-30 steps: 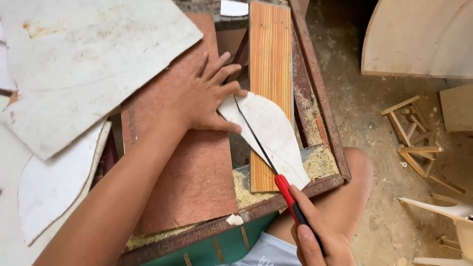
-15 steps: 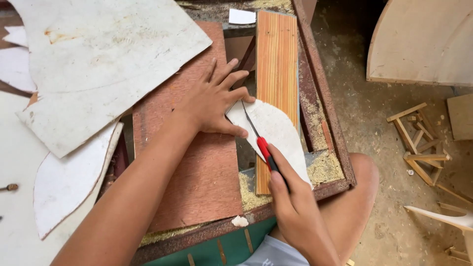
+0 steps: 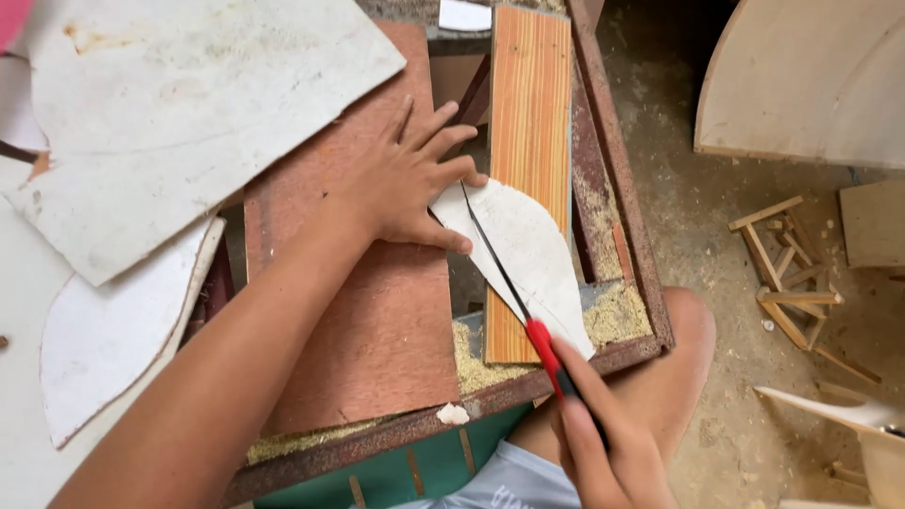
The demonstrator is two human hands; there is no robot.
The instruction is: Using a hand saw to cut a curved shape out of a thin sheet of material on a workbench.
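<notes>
— Two hands at work, both the person's own. What's each one doing?

— The left hand (image 3: 410, 184) lies flat with its fingers spread, pressing the near edge of a white leaf-shaped cutout (image 3: 523, 254) and partly resting on the reddish-brown board (image 3: 377, 330) beside it. The right hand (image 3: 603, 443) is closed round the red handle of a thin-bladed saw (image 3: 514, 283).

— And where does the blade sit?

— It runs slantwise across the cutout, from the handle at the lower right up toward the left hand's fingertips, its tip just beside them. Whether the teeth bite into the piece or only lie on it, I cannot tell from here.

— What's under the cutout?

— An orange striped plank (image 3: 528, 104), lying lengthwise inside a rusty-looking frame (image 3: 622, 226) with sawdust (image 3: 617, 316) heaped in its corner.

— Anything else about?

— A large white sheet (image 3: 179, 113) overlaps the board at upper left, with a curved white offcut (image 3: 104, 349) below it. Small wooden stick frames (image 3: 787, 273) lie on the dusty floor to the right.
</notes>
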